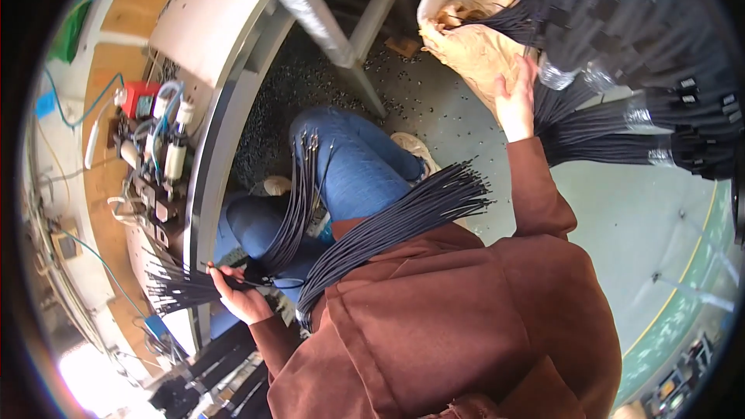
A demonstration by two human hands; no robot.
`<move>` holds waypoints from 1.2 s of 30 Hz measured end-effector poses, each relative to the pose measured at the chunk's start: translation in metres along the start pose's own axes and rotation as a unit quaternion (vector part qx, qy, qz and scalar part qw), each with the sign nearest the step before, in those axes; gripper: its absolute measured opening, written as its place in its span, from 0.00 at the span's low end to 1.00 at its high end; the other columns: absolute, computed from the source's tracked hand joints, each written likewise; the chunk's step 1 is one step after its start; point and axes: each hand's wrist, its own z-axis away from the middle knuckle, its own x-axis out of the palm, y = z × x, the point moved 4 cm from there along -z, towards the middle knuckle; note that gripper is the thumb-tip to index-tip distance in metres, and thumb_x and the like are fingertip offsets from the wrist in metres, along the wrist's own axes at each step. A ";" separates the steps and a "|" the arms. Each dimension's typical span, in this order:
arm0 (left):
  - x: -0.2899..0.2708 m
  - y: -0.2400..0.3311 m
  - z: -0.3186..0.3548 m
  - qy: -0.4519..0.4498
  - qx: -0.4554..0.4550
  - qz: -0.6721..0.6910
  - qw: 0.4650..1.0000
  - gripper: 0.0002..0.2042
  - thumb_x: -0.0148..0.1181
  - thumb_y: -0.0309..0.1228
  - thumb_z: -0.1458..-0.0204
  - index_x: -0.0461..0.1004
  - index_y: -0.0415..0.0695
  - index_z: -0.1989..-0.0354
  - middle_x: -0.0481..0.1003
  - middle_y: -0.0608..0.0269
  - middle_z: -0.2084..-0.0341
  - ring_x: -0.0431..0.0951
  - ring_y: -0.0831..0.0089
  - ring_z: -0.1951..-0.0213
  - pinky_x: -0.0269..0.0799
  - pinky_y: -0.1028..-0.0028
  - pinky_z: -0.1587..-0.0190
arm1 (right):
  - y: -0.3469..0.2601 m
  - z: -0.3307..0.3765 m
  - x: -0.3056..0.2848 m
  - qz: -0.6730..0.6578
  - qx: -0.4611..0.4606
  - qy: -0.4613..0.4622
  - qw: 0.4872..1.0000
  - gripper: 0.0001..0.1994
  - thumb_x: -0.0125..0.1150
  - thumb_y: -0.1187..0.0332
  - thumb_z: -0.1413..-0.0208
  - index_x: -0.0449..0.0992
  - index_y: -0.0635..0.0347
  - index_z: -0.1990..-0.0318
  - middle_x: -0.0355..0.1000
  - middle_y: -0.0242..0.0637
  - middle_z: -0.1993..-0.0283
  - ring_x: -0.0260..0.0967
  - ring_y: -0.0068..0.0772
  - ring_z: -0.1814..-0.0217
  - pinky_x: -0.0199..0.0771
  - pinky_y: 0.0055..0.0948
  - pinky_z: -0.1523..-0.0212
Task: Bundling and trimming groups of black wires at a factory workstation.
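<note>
My left hand (pixel 237 293) is closed around a bundle of thin black wires (pixel 174 285), whose ends fan out to the left beside the bench edge. More of these wires drape over my jeans-clad knee (pixel 299 202). A second loose bundle (pixel 396 221) lies across my lap and brown jacket. My right hand (pixel 516 97) is stretched out, fingers flat against a crumpled brown paper bag (pixel 469 46). Next to it lie thick taped bundles of black wires (pixel 644 120).
A white-topped workbench (pixel 206 23) with a grey metal edge curves along the left. It carries a small fixture with a red part, white cylinders and blue hoses (pixel 151 120). A grey frame leg (pixel 310 8) stands ahead. Small black scraps litter the floor (pixel 434 101).
</note>
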 end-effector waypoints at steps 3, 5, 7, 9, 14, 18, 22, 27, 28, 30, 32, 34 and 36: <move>-0.001 -0.003 -0.001 -0.009 -0.008 0.011 1.000 0.13 0.50 0.36 0.44 0.66 0.44 0.54 0.65 0.71 0.78 0.61 0.81 0.77 0.58 0.79 0.68 | -0.007 0.000 0.011 -0.008 -0.181 0.074 0.981 0.23 0.58 0.72 0.52 0.63 0.61 0.47 0.59 0.47 0.44 0.54 0.46 0.40 0.54 0.37 0.41; -0.002 -0.005 -0.001 -0.004 -0.010 0.018 1.000 0.13 0.50 0.36 0.44 0.66 0.44 0.54 0.65 0.71 0.79 0.61 0.81 0.77 0.58 0.79 0.68 | -0.009 0.002 0.024 0.008 -0.206 0.045 0.977 0.22 0.58 0.72 0.51 0.63 0.62 0.47 0.60 0.46 0.46 0.56 0.44 0.41 0.56 0.36 0.41; -0.008 -0.005 -0.001 -0.005 -0.006 0.008 1.000 0.12 0.50 0.35 0.44 0.66 0.44 0.55 0.64 0.70 0.79 0.61 0.81 0.76 0.58 0.79 0.68 | -0.016 0.009 0.041 0.034 -0.237 0.009 0.971 0.20 0.57 0.71 0.50 0.64 0.62 0.48 0.63 0.45 0.49 0.60 0.41 0.45 0.58 0.33 0.43; -0.012 -0.006 -0.001 0.015 -0.004 0.003 1.000 0.12 0.50 0.35 0.44 0.66 0.44 0.55 0.64 0.70 0.80 0.60 0.81 0.76 0.57 0.79 0.68 | -0.023 0.016 0.053 0.003 -0.195 -0.056 0.979 0.18 0.56 0.72 0.49 0.66 0.63 0.49 0.64 0.44 0.50 0.62 0.38 0.46 0.60 0.31 0.44; -0.017 -0.010 -0.002 0.020 -0.005 0.019 1.000 0.10 0.49 0.33 0.44 0.66 0.44 0.56 0.65 0.68 0.81 0.60 0.79 0.77 0.56 0.78 0.67 | -0.085 0.058 0.074 -0.111 -0.140 -0.178 0.968 0.11 0.52 0.73 0.45 0.71 0.63 0.54 0.68 0.42 0.52 0.65 0.29 0.48 0.64 0.27 0.48; -0.025 -0.012 0.006 0.002 0.000 0.033 0.999 0.09 0.47 0.30 0.44 0.65 0.43 0.57 0.66 0.66 0.81 0.62 0.77 0.77 0.57 0.77 0.69 | -0.194 0.116 0.094 -0.055 -0.308 -0.229 0.922 0.11 0.51 0.75 0.46 0.72 0.63 0.55 0.68 0.42 0.51 0.64 0.33 0.47 0.62 0.28 0.46; -0.032 -0.021 0.005 -0.039 0.017 0.041 0.998 0.08 0.46 0.28 0.44 0.65 0.43 0.57 0.67 0.64 0.81 0.63 0.76 0.79 0.58 0.74 0.70 | -0.248 0.184 0.142 0.003 -0.447 -0.389 0.805 0.18 0.54 0.69 0.49 0.68 0.62 0.50 0.63 0.44 0.45 0.59 0.42 0.41 0.54 0.35 0.40; -0.027 -0.017 0.002 -0.083 0.059 0.030 0.994 0.12 0.47 0.35 0.44 0.67 0.44 0.56 0.63 0.70 0.85 0.58 0.77 0.81 0.54 0.74 0.70 | -0.213 0.259 0.192 0.074 -0.502 -0.523 0.685 0.19 0.54 0.62 0.48 0.68 0.62 0.51 0.66 0.45 0.49 0.60 0.43 0.44 0.51 0.38 0.39; -0.028 -0.021 0.001 -0.081 0.054 0.035 0.995 0.12 0.47 0.35 0.44 0.67 0.44 0.56 0.63 0.70 0.85 0.58 0.77 0.81 0.54 0.74 0.70 | -0.200 0.269 0.195 0.102 -0.514 -0.575 0.628 0.19 0.54 0.60 0.48 0.69 0.62 0.53 0.69 0.44 0.53 0.63 0.42 0.47 0.53 0.37 0.41; -0.033 -0.021 0.002 -0.100 0.064 0.033 0.992 0.12 0.48 0.34 0.45 0.65 0.45 0.54 0.66 0.66 0.84 0.61 0.76 0.82 0.56 0.73 0.70 | -0.193 0.278 0.194 0.147 -0.451 -0.671 0.569 0.18 0.54 0.59 0.48 0.70 0.63 0.55 0.70 0.43 0.59 0.65 0.42 0.52 0.56 0.37 0.45; -0.034 -0.022 0.001 -0.109 0.067 0.033 0.991 0.12 0.48 0.33 0.45 0.64 0.45 0.53 0.68 0.64 0.83 0.62 0.75 0.82 0.57 0.72 0.71 | -0.184 0.283 0.194 0.190 -0.380 -0.754 0.501 0.18 0.54 0.57 0.47 0.71 0.63 0.58 0.71 0.41 0.64 0.66 0.41 0.57 0.59 0.36 0.49; -0.032 -0.021 -0.001 -0.117 0.076 0.034 0.990 0.13 0.48 0.33 0.45 0.64 0.46 0.52 0.68 0.64 0.84 0.62 0.75 0.82 0.57 0.72 0.71 | -0.188 0.279 0.195 0.121 -0.400 -0.713 0.563 0.17 0.53 0.56 0.47 0.72 0.64 0.64 0.70 0.41 0.69 0.67 0.42 0.62 0.62 0.38 0.54; -0.031 -0.021 -0.001 -0.121 0.078 0.034 0.989 0.13 0.48 0.33 0.45 0.63 0.46 0.52 0.68 0.64 0.84 0.62 0.75 0.83 0.57 0.71 0.71 | -0.191 0.276 0.194 0.087 -0.406 -0.690 0.592 0.17 0.53 0.56 0.47 0.72 0.64 0.67 0.70 0.41 0.72 0.68 0.43 0.64 0.63 0.38 0.56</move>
